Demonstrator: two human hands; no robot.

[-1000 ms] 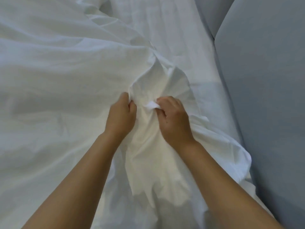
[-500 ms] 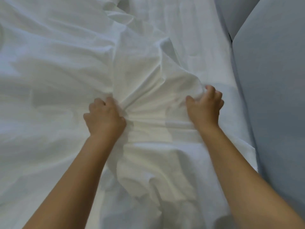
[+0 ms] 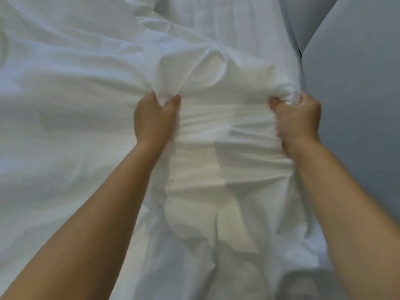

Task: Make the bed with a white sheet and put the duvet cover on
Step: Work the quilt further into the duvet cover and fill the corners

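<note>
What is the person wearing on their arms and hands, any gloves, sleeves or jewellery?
Nothing visible. The left hand and right hand are ungloved; the left forearm and right forearm are bare to the frame edge, with no sleeve, watch or bracelet. No rings show, though white fabric hides parts of both hands.

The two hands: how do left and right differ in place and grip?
The left hand grips the white fabric away from its edge; the right hand grips it beside the grey panel. The left hand pinches a small fold; the right hand clutches a thicker bunch. Both pull the same fabric, stretched between them.
</note>
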